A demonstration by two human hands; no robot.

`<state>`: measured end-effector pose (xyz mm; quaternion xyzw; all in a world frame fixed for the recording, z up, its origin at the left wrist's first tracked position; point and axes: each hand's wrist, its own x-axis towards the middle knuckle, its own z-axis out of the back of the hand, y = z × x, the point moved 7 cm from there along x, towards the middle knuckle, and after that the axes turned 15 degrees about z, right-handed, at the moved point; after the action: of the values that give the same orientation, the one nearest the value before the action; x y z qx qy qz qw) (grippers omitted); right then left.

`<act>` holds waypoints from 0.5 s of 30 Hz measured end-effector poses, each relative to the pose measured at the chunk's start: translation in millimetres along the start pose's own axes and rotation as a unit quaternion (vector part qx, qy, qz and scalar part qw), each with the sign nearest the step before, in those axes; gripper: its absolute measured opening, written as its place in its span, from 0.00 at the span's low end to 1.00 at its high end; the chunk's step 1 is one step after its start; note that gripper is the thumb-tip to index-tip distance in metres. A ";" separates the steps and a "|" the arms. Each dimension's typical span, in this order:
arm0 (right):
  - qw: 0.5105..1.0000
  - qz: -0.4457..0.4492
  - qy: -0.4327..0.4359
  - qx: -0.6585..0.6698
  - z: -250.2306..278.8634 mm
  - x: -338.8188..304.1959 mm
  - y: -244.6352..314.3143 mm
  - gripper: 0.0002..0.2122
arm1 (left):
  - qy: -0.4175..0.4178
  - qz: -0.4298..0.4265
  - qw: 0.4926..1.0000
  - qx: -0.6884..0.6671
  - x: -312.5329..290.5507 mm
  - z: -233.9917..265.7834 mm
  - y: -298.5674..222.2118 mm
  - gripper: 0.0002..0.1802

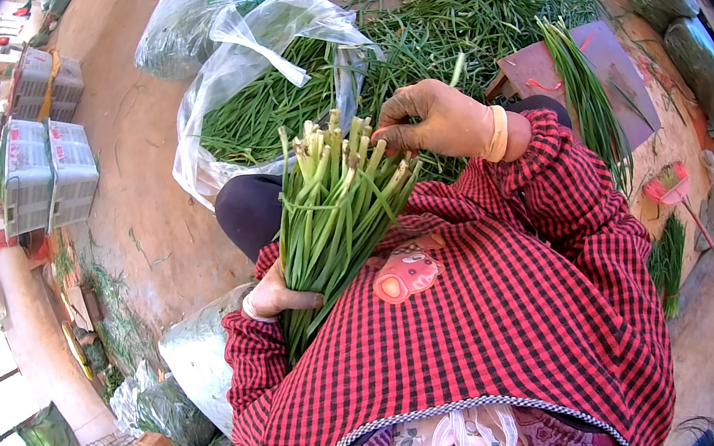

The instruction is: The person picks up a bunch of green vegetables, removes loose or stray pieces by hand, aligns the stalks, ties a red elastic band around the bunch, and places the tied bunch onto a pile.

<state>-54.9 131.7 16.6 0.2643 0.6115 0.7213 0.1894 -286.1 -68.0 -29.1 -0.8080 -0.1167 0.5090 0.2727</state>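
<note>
My left hand (280, 293), in a thin glove, is wrapped round a thick bunch of garlic chives (333, 212) in front of my chest. Their pale cut ends point up and away from me, and the green leaves hang down toward my lap. My gloved right hand (443, 121) is bent over the top of the bunch, thumb and fingers pinched at the pale stalk ends on its right side. Just beyond the bunch, an open clear plastic bag (204, 121) holds more loose chives (270, 112).
A large heap of chives (481, 3) spreads on the floor ahead. Right of it, a smaller bunch (584, 94) lies across a flat board (628, 88). Filled bags (702, 69) line the right wall; white crates (48, 173) stand at left. A pink-headed stick (712, 244) leans at right.
</note>
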 end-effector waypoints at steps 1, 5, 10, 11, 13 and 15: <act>1.000 0.016 -0.010 -0.014 -0.4 -0.1 5.3 0.11 | 0.002 0.007 1.000 0.006 -0.2 0.5 1.4 0.47; 0.998 0.025 -0.030 0.047 4.6 -1.2 14.3 0.11 | 0.010 0.014 0.999 0.034 2.4 12.5 12.7 0.48; 0.965 0.097 -0.238 -0.046 98.8 -9.1 32.4 0.10 | 0.020 -0.008 1.000 0.018 0.1 19.4 19.8 0.51; 0.937 0.129 -0.311 -0.093 131.2 -17.1 27.6 0.10 | 0.020 -0.004 1.000 0.022 -0.6 20.2 20.2 0.51; 0.866 0.153 -0.461 -0.121 201.9 -44.2 2.8 0.10 | 0.028 -0.005 0.999 0.031 -0.1 20.4 21.5 0.50; 0.777 0.139 -0.609 -0.081 254.4 -76.8 -30.5 0.11 | 0.039 -0.014 0.998 0.042 1.6 20.8 22.2 0.50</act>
<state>160.0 290.4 3.6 0.7145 0.2647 0.4749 0.4403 -305.7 -78.9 -49.7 -0.8135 -0.0963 0.4773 0.3179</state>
